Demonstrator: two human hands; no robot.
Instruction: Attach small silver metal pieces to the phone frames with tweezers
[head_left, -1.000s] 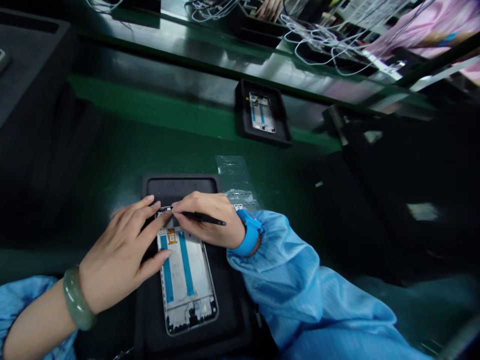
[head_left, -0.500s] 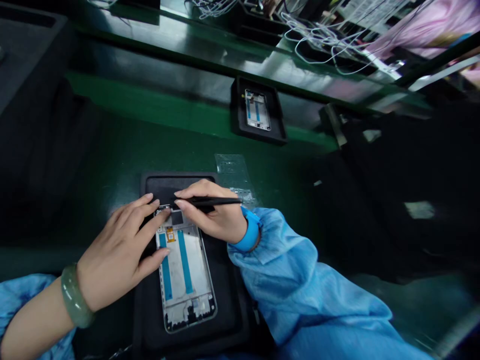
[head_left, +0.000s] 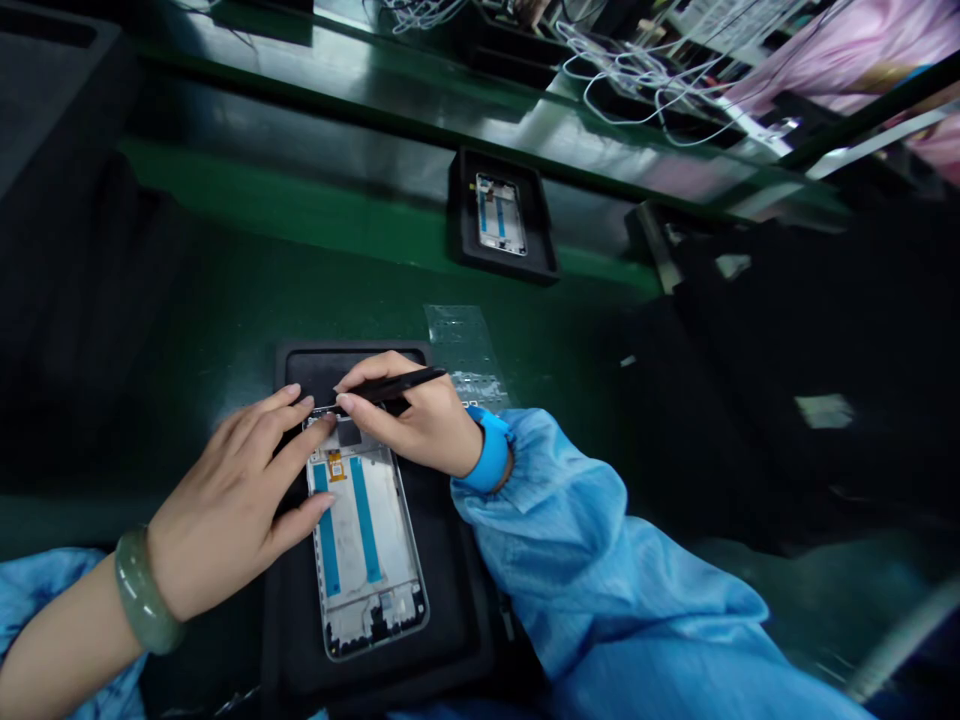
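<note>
Though illegible, lbl (head_left: 337,469) on phone (head_left: 388,510)

left hand (head_left: 232,490) palm-down, splayed | right hand (head_left: 427,425) pinching | 2 arms (head_left: 71,635) angled inward

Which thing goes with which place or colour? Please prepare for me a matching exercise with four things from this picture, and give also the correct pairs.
Things:
1. Black pen-like tool
2. Bangle
3. Farther phone frame
4. Nearer phone frame

Place or colour:
A. Inside the small black tray
B. Partly under the left hand
C. Held in the right hand
D. Green

Right pairs: 1-C, 2-D, 3-A, 4-B
</note>
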